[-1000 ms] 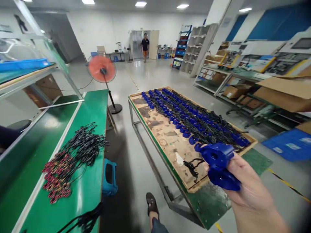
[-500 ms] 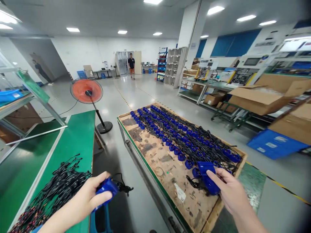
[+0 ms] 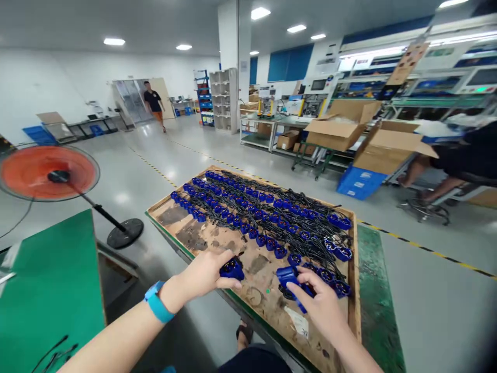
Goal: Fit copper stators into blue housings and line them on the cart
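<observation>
The person's left hand [image 3: 207, 272], a blue band at its wrist, grips a small blue connector [image 3: 232, 269] low over the near part of the worn wooden board [image 3: 217, 239]. Their right hand [image 3: 320, 305] closes round a larger blue part [image 3: 292, 280] just beside the rows of blue plugs with black leads [image 3: 272, 217]. An orange fan [image 3: 48, 173] stands off to the left.

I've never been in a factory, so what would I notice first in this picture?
First, the rows of bright blue plugs with black cables spread over the worn wooden board in the middle. Near its front edge, the left hand and the right hand each grip a blue plug. At far left stands a big orange fan.
</observation>
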{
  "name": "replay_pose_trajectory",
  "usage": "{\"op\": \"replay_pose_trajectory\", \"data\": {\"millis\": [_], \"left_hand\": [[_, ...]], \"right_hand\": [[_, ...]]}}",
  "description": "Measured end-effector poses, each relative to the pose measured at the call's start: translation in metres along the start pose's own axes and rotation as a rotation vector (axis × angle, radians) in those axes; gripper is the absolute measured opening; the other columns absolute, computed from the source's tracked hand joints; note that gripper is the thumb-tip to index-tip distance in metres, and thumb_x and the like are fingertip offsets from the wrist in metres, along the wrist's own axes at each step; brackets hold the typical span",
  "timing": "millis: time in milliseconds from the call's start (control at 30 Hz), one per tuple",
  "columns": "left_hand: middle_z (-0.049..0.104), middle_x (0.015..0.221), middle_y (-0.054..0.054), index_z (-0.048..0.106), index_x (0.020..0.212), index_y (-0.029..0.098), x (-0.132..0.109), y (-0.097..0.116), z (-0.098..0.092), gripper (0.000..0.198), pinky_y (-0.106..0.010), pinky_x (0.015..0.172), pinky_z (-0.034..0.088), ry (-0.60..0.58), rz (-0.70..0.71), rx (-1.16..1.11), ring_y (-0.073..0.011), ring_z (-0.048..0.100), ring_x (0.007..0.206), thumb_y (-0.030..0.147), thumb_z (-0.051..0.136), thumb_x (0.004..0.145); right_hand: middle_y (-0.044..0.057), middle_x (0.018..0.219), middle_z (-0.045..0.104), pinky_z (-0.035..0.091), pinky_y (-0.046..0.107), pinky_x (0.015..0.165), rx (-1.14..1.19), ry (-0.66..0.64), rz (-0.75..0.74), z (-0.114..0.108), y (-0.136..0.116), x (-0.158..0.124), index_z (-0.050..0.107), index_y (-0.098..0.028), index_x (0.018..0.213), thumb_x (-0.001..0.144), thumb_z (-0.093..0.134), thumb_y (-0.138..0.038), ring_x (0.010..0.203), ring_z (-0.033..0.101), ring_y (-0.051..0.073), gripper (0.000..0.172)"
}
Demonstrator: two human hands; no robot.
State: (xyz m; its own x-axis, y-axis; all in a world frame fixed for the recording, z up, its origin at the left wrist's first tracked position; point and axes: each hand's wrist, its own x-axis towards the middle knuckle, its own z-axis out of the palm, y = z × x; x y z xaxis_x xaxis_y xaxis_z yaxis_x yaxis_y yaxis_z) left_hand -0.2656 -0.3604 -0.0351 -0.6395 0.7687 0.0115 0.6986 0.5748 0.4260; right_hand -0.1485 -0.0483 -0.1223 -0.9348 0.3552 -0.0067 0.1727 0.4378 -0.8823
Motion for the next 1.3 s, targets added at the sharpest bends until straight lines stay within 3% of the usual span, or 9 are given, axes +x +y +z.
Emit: {"op": "replay_pose_trajectory", "data": {"millis": [133,233,367,633,800,967,1100,1200,1300], "left_hand": [[0.063,0.097,-0.010,0.061,0.115,0.018,0.048,-0.084,0.039,0.068,-0.032,0.073,0.051,-0.147,0.171,0.238,-0.0251,0.063,0.087,0.079,0.047,0.087],[0.063,0.101,-0.010,0.063,0.113,0.020,0.059,-0.159,0.070,0.062,-0.033,0.078,0.053,-0.241,0.143,0.336,-0.0245,0.063,0.090,0.075,0.054,0.087],[0.063,0.109,-0.014,0.064,0.114,0.018,0.066,-0.241,0.094,0.051,-0.037,0.082,0.054,-0.273,0.063,0.402,-0.0285,0.062,0.101,0.061,0.067,0.087],[0.059,0.106,-0.015,0.062,0.117,0.017,0.097,-0.331,0.125,0.042,-0.041,0.086,0.053,-0.193,-0.065,0.405,-0.0317,0.052,0.108,0.053,0.059,0.094],[0.056,0.117,-0.017,0.048,0.140,0.011,0.091,-0.358,0.135,0.064,-0.046,0.098,0.050,-0.166,-0.054,0.287,-0.0331,0.051,0.114,0.049,0.063,0.091],[0.054,0.134,-0.017,0.024,0.158,0.015,0.072,-0.385,0.113,0.072,-0.044,0.109,0.045,-0.197,0.164,0.073,-0.0289,0.049,0.128,0.010,0.046,0.089],[0.058,0.136,-0.018,0.031,0.155,0.013,0.077,-0.396,0.092,0.066,-0.044,0.107,0.046,-0.280,0.264,0.115,-0.0286,0.053,0.127,0.009,0.043,0.091],[0.061,0.133,-0.020,0.042,0.149,0.010,0.084,-0.392,0.085,0.056,-0.047,0.105,0.045,-0.287,0.260,0.238,-0.0315,0.055,0.125,0.012,0.045,0.093],[0.063,0.130,-0.022,0.050,0.142,0.008,0.089,-0.385,0.085,0.050,-0.048,0.103,0.045,-0.271,0.206,0.344,-0.0334,0.055,0.122,0.012,0.048,0.093]], "right_hand": [[0.009,0.123,0.070,0.050,0.044,0.100,-0.030,-0.189,-0.047,0.055,-0.001,0.014,0.063,-0.025,0.077,0.080,0.072,-0.041,0.111,0.067,0.028,0.019],[0.007,0.122,0.068,0.049,0.039,0.099,-0.153,-0.399,-0.140,0.112,0.000,0.033,0.063,-0.024,0.082,0.082,0.070,-0.026,0.113,0.065,0.025,0.008],[0.009,0.114,0.067,0.050,0.037,0.092,-0.414,-0.620,-0.320,0.192,0.007,0.066,0.066,-0.020,0.091,0.086,0.070,-0.024,0.106,0.062,0.026,0.008],[0.013,0.120,0.064,0.047,0.038,0.086,-0.698,-0.628,-0.442,0.313,0.004,0.118,0.065,-0.016,0.106,0.099,0.055,-0.024,0.108,0.055,0.026,0.015],[0.013,0.134,0.060,0.045,0.041,0.091,-0.656,-0.557,-0.318,0.328,-0.017,0.121,0.063,-0.018,0.114,0.097,0.062,-0.042,0.116,0.052,0.028,0.029],[0.016,0.122,0.065,0.039,0.045,0.097,-0.766,-0.237,-0.003,0.305,-0.028,0.146,0.065,-0.017,0.115,0.102,0.051,-0.043,0.114,0.052,0.031,0.033],[0.019,0.110,0.068,0.039,0.046,0.095,-0.955,-0.340,0.186,0.305,-0.019,0.187,0.068,-0.011,0.107,0.094,0.063,-0.041,0.111,0.055,0.035,0.033],[0.017,0.109,0.068,0.040,0.041,0.094,-0.947,-0.414,0.137,0.313,-0.015,0.200,0.070,-0.012,0.106,0.094,0.059,-0.025,0.108,0.057,0.030,0.021],[0.014,0.112,0.068,0.039,0.037,0.095,-0.918,-0.427,0.065,0.319,-0.017,0.199,0.072,-0.015,0.110,0.097,0.047,-0.014,0.109,0.056,0.027,0.027]]}}
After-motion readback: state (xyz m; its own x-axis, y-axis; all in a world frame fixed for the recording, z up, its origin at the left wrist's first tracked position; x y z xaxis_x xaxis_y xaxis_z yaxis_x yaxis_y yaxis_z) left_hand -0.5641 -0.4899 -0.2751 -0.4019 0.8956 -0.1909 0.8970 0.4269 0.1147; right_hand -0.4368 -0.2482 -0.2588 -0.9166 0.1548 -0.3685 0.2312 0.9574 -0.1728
